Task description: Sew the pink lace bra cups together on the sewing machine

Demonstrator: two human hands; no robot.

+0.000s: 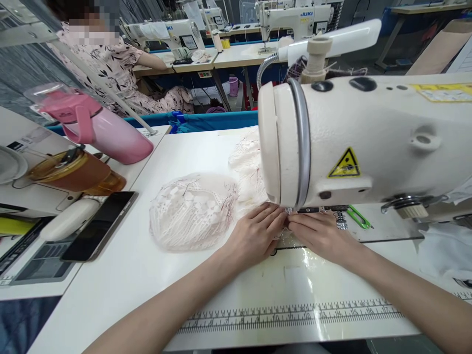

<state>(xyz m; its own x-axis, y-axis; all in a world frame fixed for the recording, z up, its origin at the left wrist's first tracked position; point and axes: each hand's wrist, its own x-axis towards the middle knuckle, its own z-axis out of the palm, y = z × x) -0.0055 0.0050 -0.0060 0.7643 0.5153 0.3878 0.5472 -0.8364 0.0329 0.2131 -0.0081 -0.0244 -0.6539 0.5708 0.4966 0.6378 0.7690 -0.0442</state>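
"JUKI" on the far sewing machine point(295, 19); numbers along the table's ruler strip point(295, 314).
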